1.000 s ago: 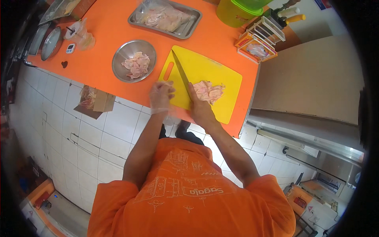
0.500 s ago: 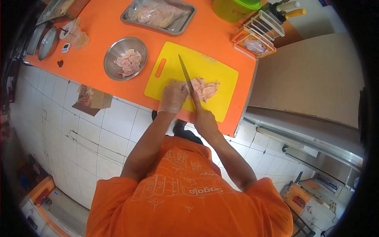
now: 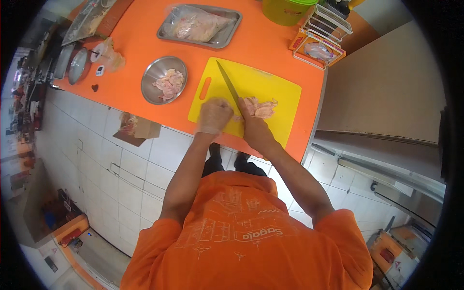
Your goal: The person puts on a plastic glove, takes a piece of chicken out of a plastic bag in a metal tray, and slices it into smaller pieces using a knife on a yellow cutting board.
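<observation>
Knife blade [image 3: 228, 81]: metal, smooth, satin
Cutting board [image 3: 263, 82]: plastic, smooth, matt
Meat pieces [image 3: 263, 110]: moist-looking, uneven
Glove [image 3: 215, 116]: translucent plastic film, wrinkled
Bowl [image 3: 149, 83]: metal, smooth, soft sheen
Tray [image 3: 228, 36]: metal, glossy
Bag [image 3: 197, 26]: clear plastic film, glossy, creased
Shirt [image 3: 251, 261]: cloth, matt
Floor tiles [image 3: 99, 150]: smooth, glossy

Right hand [image 3: 258, 132] in closed grip

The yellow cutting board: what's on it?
Pale pink meat, with a knife in the right hand over the board. Whatever lies under the gloved left hand is covered.
</observation>
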The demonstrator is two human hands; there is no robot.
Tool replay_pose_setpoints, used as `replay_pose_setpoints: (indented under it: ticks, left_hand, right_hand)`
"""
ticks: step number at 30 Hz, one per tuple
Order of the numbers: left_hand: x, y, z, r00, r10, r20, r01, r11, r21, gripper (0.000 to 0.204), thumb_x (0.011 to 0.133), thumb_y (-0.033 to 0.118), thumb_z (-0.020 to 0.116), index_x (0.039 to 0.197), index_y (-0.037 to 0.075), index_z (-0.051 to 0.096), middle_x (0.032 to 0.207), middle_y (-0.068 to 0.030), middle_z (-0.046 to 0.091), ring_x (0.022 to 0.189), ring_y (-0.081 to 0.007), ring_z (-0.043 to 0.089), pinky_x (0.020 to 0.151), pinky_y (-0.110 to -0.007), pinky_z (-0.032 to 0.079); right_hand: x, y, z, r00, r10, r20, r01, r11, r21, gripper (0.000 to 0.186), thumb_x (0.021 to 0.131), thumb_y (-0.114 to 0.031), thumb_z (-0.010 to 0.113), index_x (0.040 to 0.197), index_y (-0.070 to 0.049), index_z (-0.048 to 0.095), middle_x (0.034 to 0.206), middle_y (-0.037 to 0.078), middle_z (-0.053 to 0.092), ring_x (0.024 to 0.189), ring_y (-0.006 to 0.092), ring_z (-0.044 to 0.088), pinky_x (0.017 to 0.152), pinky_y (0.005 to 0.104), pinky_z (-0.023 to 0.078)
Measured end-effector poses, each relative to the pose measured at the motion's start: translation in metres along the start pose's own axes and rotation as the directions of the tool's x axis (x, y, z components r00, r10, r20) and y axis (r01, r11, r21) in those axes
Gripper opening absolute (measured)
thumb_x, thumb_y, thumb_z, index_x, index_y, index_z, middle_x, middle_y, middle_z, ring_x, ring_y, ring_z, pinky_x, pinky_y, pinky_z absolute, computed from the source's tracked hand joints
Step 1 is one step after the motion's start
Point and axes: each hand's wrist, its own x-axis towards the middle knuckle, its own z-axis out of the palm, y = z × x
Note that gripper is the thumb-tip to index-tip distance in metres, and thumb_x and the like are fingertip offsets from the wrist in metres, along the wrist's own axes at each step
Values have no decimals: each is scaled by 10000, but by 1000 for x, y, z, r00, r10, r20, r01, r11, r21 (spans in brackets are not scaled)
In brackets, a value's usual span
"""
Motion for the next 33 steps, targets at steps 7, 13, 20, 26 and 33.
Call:
replay_pose_setpoints:
  ticks: [7, 13, 20, 26, 33]
  left_hand:
    - [64, -36, -125, 963, 77, -257, -122, 979, -162, 52, 847, 37, 729, 898, 30, 732, 821, -47, 697, 795, -112, 651, 664, -284, 513]
    - [21, -1, -52, 929, 269, 254, -285, 958, 27, 155, 904, 202, 669, 914, 71, 752, 821, -96, 714, 757, -189, 683, 704, -355, 537]
    - [-25, 33, 40, 991, -73, 110, 57, 988, 144, 176, 891, 195, 680, 862, 32, 741, 878, -184, 735, 821, -372, 714, 774, -441, 556]
    - [-5, -42, -10, 979, -6, -205, 3, 1000, -17, 166, 889, 132, 667, 817, -14, 699, 720, -162, 646, 666, -191, 637, 652, -373, 521]
    - [52, -33, -160, 896, -188, -403, -37, 872, -489, 168, 857, 158, 687, 783, 7, 696, 686, 3, 585, 617, -111, 528, 578, -307, 450]
  right_hand:
    - [-70, 16, -3, 993, 99, 63, -100, 995, 7, 867, 944, -10, 510, 1668, -255, 100, 844, 361, 666, 802, 539, 667, 743, 616, 506]
    - [-60, 12, -3, 999, -24, -43, 29, 993, 118, 986, 868, 73, 477, 1680, -265, 33, 956, 347, 681, 786, 490, 677, 714, 554, 533]
    - [-46, 27, 3, 998, 6, -59, 0, 995, 96, 972, 866, 49, 519, 1674, -253, 71, 804, 349, 668, 765, 527, 668, 734, 602, 524]
    - [-134, 40, -13, 995, -94, -10, 94, 995, 14, 944, 870, 58, 521, 1670, -229, 110, 775, 336, 656, 733, 512, 663, 693, 605, 525]
    - [-82, 40, -9, 997, 6, 76, 0, 997, -80, 863, 946, -22, 534, 1670, -243, 118, 759, 309, 663, 717, 496, 668, 690, 599, 530]
